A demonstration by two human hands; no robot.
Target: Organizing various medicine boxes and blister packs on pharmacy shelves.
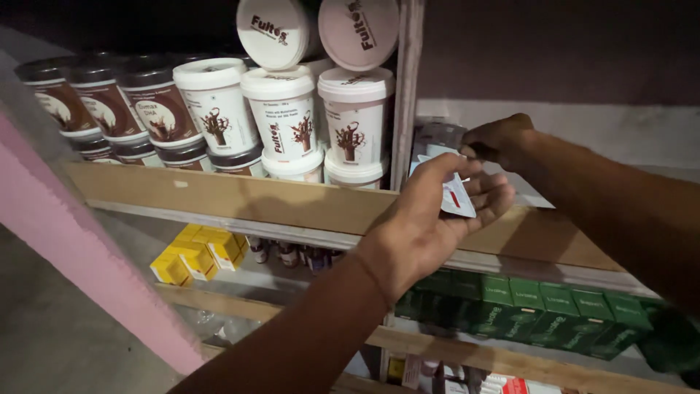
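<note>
My left hand (430, 219) is raised in front of the wooden shelf (219, 197), palm turned up, holding a small white sachet pack (456, 197) with a red mark against its fingers. My right hand (499, 138) is just above it, fingers pinched together at the top of the pack beside a grey-lidded container (436, 137) on the upper shelf. What exactly the right fingers pinch is hidden.
White tubs with a brown tree picture (284, 120) and brown-labelled jars (109, 102) fill the upper shelf. Below sit yellow boxes (197, 255), small dark bottles (292, 255) and a row of green cartons (532, 310). A pink wall (65, 241) runs at left.
</note>
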